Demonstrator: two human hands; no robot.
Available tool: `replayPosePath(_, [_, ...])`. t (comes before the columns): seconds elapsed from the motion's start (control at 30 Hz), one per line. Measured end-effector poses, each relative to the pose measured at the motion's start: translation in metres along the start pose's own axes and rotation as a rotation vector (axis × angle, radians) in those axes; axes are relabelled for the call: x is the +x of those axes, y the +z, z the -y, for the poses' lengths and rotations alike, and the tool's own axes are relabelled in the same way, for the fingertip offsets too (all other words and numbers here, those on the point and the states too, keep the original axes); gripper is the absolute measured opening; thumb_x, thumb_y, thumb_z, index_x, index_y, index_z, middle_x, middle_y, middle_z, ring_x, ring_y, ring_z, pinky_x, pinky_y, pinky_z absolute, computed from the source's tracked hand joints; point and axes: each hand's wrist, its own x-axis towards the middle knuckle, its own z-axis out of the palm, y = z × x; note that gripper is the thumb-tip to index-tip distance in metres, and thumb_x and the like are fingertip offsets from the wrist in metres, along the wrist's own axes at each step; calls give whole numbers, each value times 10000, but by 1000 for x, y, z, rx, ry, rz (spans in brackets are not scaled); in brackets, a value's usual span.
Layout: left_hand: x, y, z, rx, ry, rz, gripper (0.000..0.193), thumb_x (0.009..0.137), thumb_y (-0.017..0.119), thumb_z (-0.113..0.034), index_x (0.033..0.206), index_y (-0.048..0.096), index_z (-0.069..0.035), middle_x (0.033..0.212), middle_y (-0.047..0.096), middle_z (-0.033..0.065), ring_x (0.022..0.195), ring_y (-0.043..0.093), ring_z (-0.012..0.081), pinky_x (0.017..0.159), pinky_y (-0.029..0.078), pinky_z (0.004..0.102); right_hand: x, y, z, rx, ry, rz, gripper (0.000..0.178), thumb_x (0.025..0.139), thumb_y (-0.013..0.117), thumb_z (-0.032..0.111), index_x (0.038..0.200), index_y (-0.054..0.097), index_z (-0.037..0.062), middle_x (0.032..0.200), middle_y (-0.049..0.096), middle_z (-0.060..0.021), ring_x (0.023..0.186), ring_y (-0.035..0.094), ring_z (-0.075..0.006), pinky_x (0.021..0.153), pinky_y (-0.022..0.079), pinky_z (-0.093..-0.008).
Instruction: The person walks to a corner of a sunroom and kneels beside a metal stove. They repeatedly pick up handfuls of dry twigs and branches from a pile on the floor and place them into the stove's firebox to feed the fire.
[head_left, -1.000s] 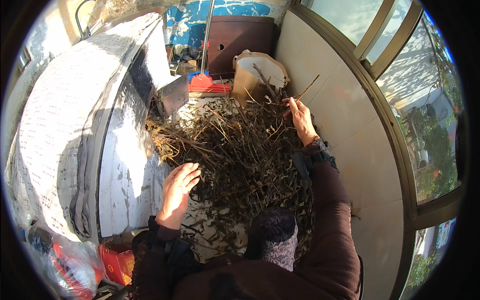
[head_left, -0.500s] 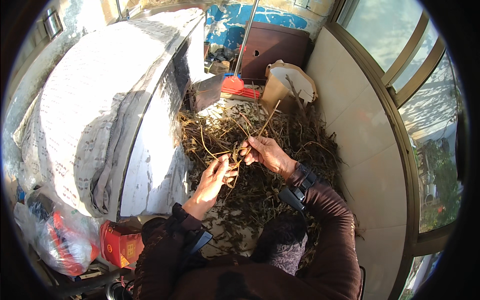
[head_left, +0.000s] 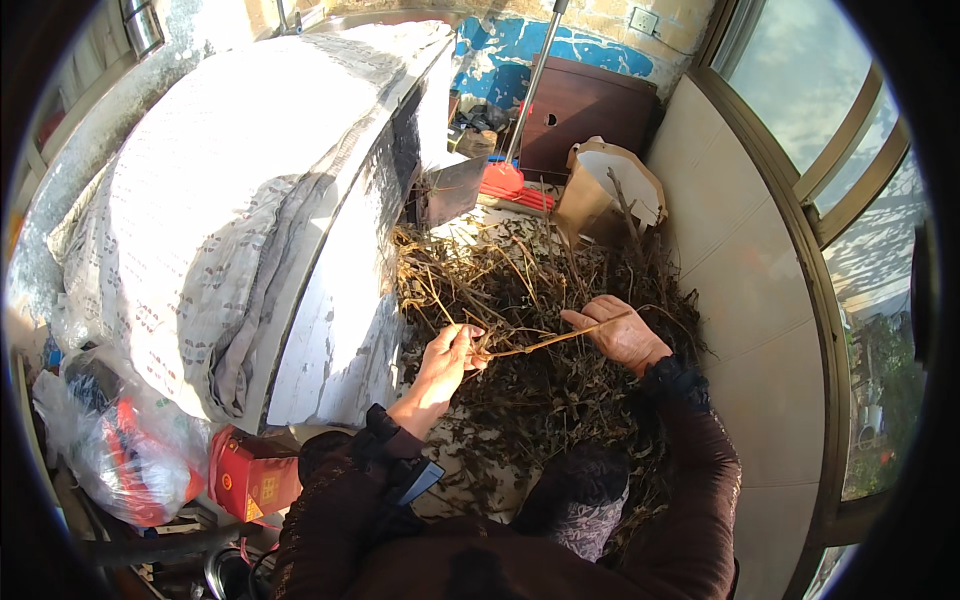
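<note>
My left hand [head_left: 447, 362] is closed in a pinch on one end of a long, thin dried stem [head_left: 545, 344], with some withered leaf bits at the fingers. The stem slants up to the right, and its far end crosses in front of my right hand [head_left: 628, 338]. That hand has its thumb stretched out to the left and does not appear to grip the stem; its other fingertips are partly hidden. Below both hands spreads a large heap of dried plants [head_left: 540, 270], tangled stems and dark crumpled leaves.
A white-sided bulk under a pale printed cloth [head_left: 200, 230] stands at left. Behind the heap are a paper bag [head_left: 610, 185], a red broom [head_left: 503, 180] and a brown board [head_left: 585, 110]. A tiled wall [head_left: 750, 270] borders the right. Plastic bags [head_left: 130, 450] and a red box [head_left: 250, 475] lie lower left.
My right hand has moved away to the right from my left hand and off its pinch. The stem now stretches sideways from my left hand. The view has shifted slightly left.
</note>
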Motion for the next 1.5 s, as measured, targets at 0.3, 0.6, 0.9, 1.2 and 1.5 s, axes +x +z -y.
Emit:
replayPosePath(0.3, [18, -15, 21, -25, 44, -102, 363, 1025, 449, -329, 1133, 539, 6, 906, 558, 80, 692, 593, 123, 628, 512, 256, -6, -15, 32, -232, 38, -249, 520, 854, 672, 134, 1346, 504, 140, 1191, 569, -45, 1122, 542, -233, 972, 426, -402])
replayPosePath(0.6, [19, -11, 23, 124, -18, -154, 359, 1005, 516, -285, 1209, 544, 10, 1099, 574, 99, 868, 583, 152, 772, 515, 291, -11, 1, 15, -69, -65, -189, 321, 762, 658, 56, 1081, 622, 64, 918, 579, -67, 857, 568, -247, 823, 464, -399])
replayPosePath(0.9, [-4, -8, -4, -150, 354, -249, 202, 949, 622, -154, 1119, 631, -46, 1114, 649, 31, 1031, 558, 87, 924, 427, 244, 11, 62, -16, 332, 434, -273, 118, 922, 569, 97, 963, 620, -1, 890, 606, -154, 819, 590, -366, 723, 497, -438])
replayPosePath(1.2, [-32, 12, -36, -117, 40, -161, 258, 962, 607, -228, 1128, 616, -31, 1124, 638, 41, 1055, 570, 115, 925, 429, 270, 147, 152, -11, 503, 467, -269, 195, 928, 558, 152, 898, 616, -32, 851, 614, -228, 835, 588, -422, 735, 481, -478])
replayPosePath(1.5, [-29, -3, -46, -134, 92, -207, 232, 963, 591, -195, 1112, 616, -19, 1134, 657, 63, 1057, 585, 118, 917, 433, 261, 350, 297, 23, 2524, 422, -201, 78, 892, 583, 16, 922, 639, -28, 878, 635, -35, 869, 586, -174, 776, 474, -299])
